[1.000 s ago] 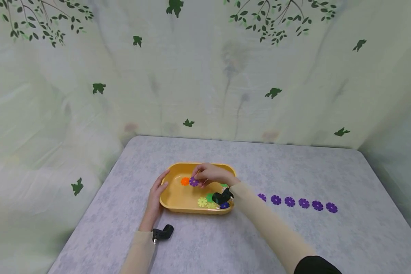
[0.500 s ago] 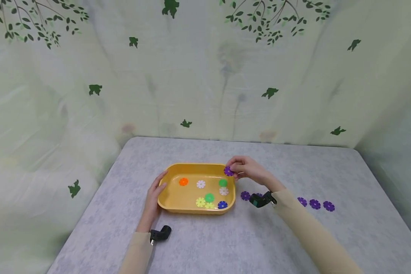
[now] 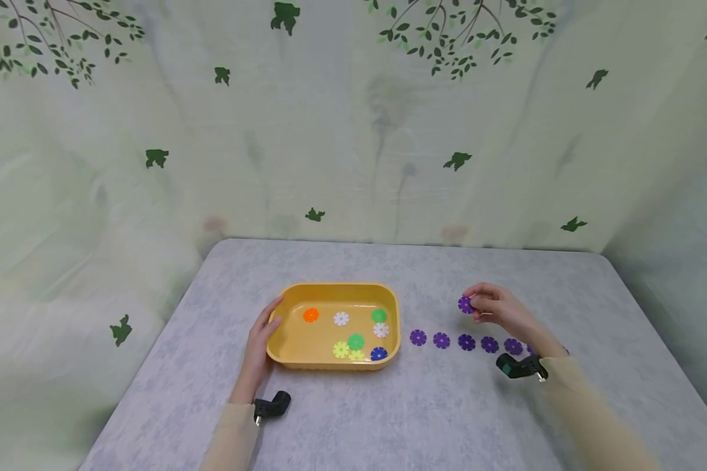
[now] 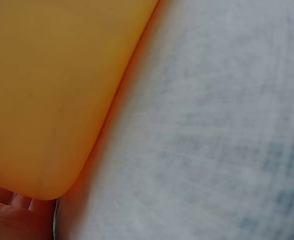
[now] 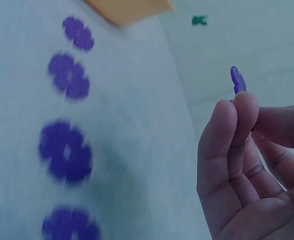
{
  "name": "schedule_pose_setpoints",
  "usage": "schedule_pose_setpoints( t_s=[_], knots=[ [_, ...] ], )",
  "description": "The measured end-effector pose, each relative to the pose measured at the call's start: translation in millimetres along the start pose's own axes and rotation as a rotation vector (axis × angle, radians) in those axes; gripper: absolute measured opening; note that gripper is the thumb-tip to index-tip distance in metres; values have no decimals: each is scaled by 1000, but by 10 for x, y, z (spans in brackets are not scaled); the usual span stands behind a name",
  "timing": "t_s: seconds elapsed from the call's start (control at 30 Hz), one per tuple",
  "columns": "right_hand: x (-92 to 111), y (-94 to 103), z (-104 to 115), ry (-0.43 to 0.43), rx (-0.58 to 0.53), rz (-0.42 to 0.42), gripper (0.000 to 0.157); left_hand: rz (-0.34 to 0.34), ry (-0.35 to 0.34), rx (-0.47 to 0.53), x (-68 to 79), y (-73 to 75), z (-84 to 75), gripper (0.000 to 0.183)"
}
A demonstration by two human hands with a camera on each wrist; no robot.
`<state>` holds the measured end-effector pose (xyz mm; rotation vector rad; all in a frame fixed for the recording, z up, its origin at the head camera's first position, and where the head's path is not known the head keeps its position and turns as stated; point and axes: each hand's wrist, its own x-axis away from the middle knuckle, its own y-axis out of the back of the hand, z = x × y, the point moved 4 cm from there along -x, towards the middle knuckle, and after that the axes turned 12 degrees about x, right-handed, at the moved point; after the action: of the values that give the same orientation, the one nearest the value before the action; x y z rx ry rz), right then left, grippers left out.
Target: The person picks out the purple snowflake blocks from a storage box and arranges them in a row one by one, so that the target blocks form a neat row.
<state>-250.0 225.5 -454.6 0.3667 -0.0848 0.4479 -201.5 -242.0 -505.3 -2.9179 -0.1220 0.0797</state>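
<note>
In the head view, my right hand [image 3: 501, 311] pinches a purple flower-shaped disc [image 3: 465, 305] between thumb and fingertips, above the table behind a row of similar discs. The right wrist view shows this disc [image 5: 238, 80] edge-on, partly hidden by the fingers. My left hand [image 3: 258, 350] grips the left end of a yellow tray [image 3: 330, 366], its thumb over the rim. Fingers [image 4: 19, 212] show under the tray corner [image 4: 52, 125] in the left wrist view. Purple flower discs [image 3: 467, 342] lie in a line right of the tray, the far end partly hidden by the right wrist.
Inside the tray lie an orange disc [image 3: 311, 315], a blue disc [image 3: 379, 354], white, green and yellow flower discs [image 3: 341, 350]. The grey table [image 3: 330, 425] backs onto a pale leaf-printed curtain [image 3: 353, 131]. Each wrist carries a black camera.
My right hand has lifted a purple disc out of the tray and carried it right, over the tray rim, to behind the row. My left hand has stayed on the tray's left end.
</note>
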Motion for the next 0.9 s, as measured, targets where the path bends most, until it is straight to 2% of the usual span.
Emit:
schedule_pose_setpoints(
  t_s=[0.13,0.33,0.47,0.63,0.7,0.83,0.9],
  knots=[
    [231,207,-198,-20,6,-51,30,-4,4,-7,1,3,-6,43],
    [614,505,-531,-23,10,-153,21,2,16,-19,3,-11,-18,44],
    [876,677,-748,-35,-44,-223,16,-5,15,-22,2,-13,-25,44],
    [1126,858,-952,-38,-124,-286,20,-2,26,-7,26,-25,-70,44],
    [1209,918,-1000,-66,-95,-314,22,3,31,-1,27,-26,-70,43],
    [1350,1000,-1067,-170,63,-365,19,7,30,2,8,-22,-32,43],
    [1395,1021,-1084,-220,151,-377,23,10,35,0,7,-26,-25,44]
  ],
)
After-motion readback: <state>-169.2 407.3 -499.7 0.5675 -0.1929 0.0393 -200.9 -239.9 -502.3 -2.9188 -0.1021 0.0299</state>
